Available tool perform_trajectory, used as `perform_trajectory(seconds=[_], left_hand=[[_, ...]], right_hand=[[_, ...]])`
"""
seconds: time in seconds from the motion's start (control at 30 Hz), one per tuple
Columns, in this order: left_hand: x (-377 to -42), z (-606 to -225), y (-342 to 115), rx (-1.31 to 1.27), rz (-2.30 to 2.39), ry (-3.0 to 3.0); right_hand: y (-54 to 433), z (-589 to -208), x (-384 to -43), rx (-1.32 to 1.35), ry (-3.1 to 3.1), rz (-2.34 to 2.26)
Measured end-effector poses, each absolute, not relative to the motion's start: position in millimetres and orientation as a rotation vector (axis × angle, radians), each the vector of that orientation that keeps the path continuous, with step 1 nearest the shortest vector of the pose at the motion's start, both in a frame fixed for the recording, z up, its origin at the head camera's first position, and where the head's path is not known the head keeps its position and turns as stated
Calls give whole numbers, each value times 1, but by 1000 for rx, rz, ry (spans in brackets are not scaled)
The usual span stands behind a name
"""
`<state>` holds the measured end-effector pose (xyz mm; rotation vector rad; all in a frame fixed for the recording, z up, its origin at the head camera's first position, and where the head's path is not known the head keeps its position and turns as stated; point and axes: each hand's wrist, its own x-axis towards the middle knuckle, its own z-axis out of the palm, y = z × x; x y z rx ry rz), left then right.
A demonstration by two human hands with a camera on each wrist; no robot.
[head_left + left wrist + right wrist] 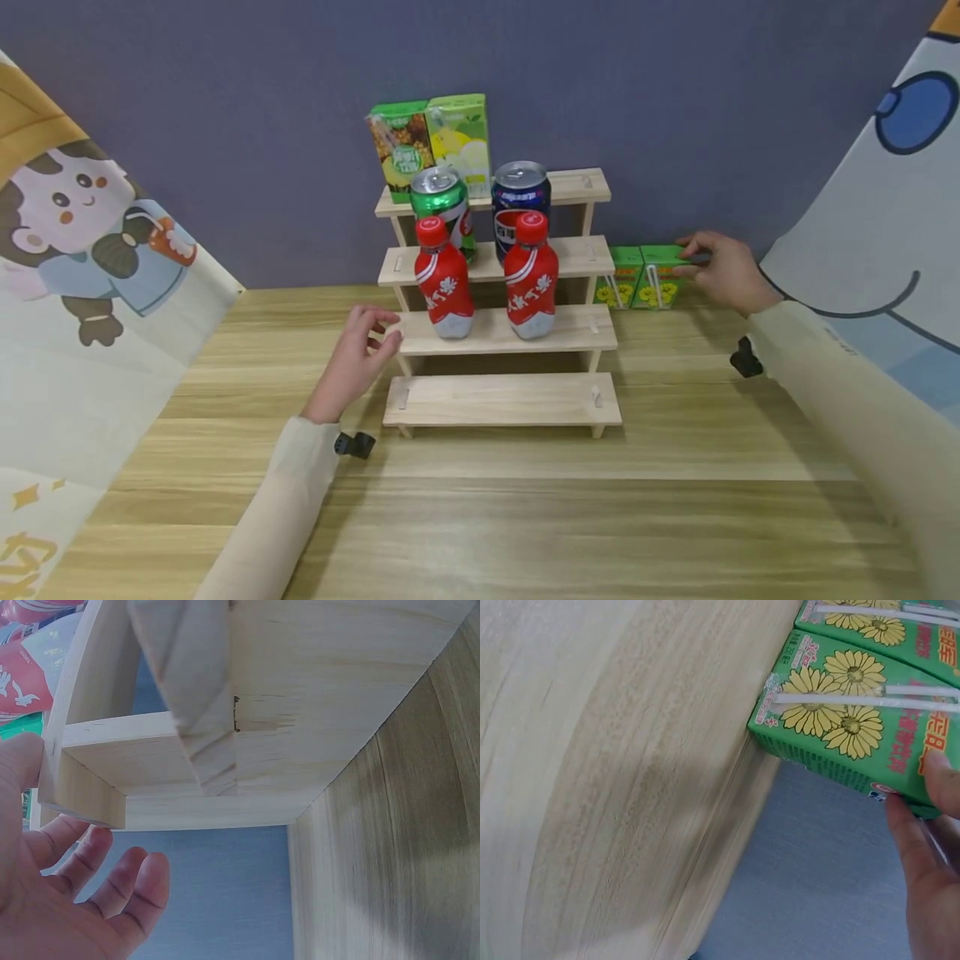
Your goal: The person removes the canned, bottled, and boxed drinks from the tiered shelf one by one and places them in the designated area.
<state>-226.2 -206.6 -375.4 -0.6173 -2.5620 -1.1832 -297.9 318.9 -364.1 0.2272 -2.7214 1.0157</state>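
My left hand is at the left end of the second-lowest step of a wooden stepped rack. In the left wrist view its thumb and fingertips hold the step's end board from two sides. Over on the right, my right hand pinches the outer of two green drink cartons with yellow flowers. That drink carton shows its thumb on the front and a finger along the side. A matching carton stands against it, beside the rack.
Two red bottles stand on the second-lowest step. Above them are a green can and a dark blue can. Two juice boxes occupy the top step, before a grey-blue wall. Printed panels flank the wooden table.
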Motion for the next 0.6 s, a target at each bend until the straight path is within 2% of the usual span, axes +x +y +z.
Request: perform_trajectory(seconds=[0.37, 0.6], left_hand=[[-227, -376, -207, -613, -1174, -2568], [-227, -375, -206, -615, -1188, -2568]], right_hand=[[315, -360, -295, 203, -2746, 1007], [300, -323, -284, 268, -2492, 984]])
